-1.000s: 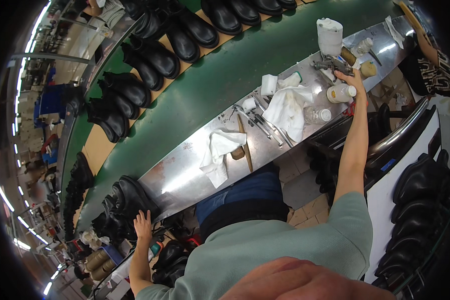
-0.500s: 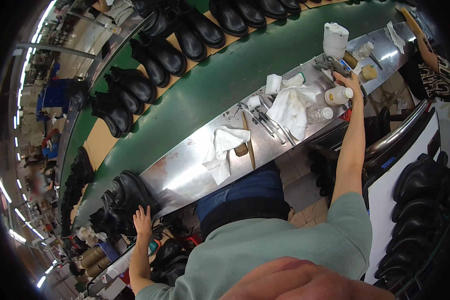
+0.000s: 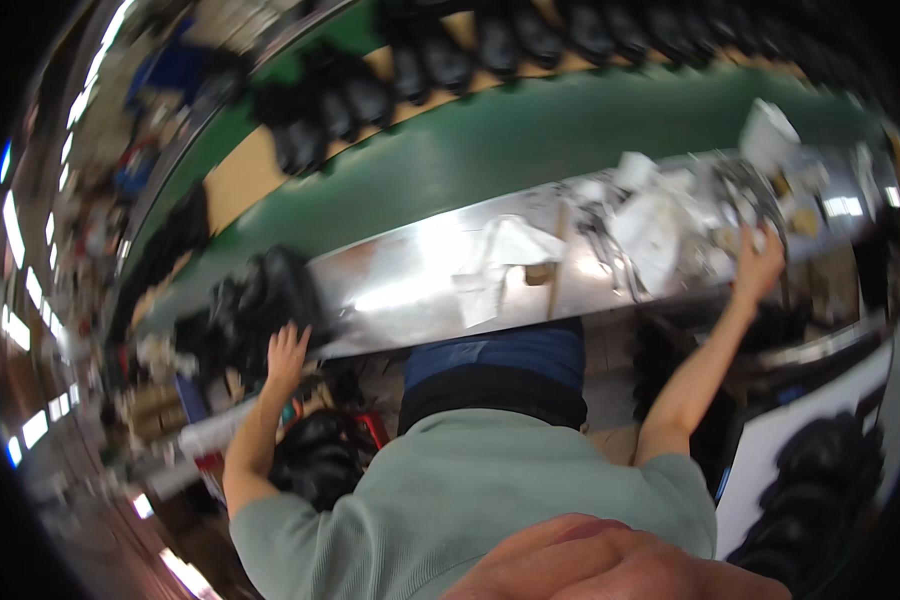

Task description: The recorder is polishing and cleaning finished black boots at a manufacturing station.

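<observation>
My left hand [image 3: 287, 355] rests at the near edge of a cluster of black boots [image 3: 275, 290] on the left end of the metal bench, its fingers stretched out and nothing seen in them. Out to the right, my right hand [image 3: 760, 265] is over the bench beside a jumble of small metal tools [image 3: 745, 190]. Its fingers are smeared by motion, so I cannot make out whether they hold anything. A white roll [image 3: 768, 137] stands just beyond it. Between my hands lie a white cloth [image 3: 510, 250] and, nearer the right, a second crumpled cloth [image 3: 650, 235].
A green belt [image 3: 470, 140] runs behind the metal bench [image 3: 390, 290], with a row of black boots [image 3: 440, 60] along its far side. A wooden stick [image 3: 558, 260] lies by the first cloth. At lower right is a rack of black boots [image 3: 820, 480].
The whole view has swung and blurred, and the bench now lies flatter across it. My right hand has shifted about the tools and bottles; my left stays by the boots.
</observation>
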A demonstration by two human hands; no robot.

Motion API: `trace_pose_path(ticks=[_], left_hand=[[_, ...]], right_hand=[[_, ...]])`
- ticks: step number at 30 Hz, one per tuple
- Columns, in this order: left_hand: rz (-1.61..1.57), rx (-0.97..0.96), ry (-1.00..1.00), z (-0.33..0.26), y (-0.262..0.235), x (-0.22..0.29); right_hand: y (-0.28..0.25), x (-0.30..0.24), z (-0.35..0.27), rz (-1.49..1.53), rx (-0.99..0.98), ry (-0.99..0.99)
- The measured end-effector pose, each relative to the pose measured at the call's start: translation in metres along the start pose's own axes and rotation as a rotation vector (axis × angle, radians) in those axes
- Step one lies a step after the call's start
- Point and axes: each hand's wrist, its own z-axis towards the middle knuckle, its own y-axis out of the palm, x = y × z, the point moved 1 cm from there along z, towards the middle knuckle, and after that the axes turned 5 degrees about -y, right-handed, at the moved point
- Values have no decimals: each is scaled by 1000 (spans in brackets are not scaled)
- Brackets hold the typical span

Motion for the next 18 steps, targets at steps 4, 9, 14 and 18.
trace_pose_path(ticks=[4,9,14,18], left_hand=[[54,9,-34,11,-16,8],[-20,-136,-142,14,-25,25],[-295,-71,-131,33,-58,41],[-436,33,-169,71,-75,26]], right_hand=[[-5,-8,4,17,-141,-3],[2,-18,12,100,-337,32],[-34,-27,36,37,-350,207],[-55,-133,68,42,-215,112]])
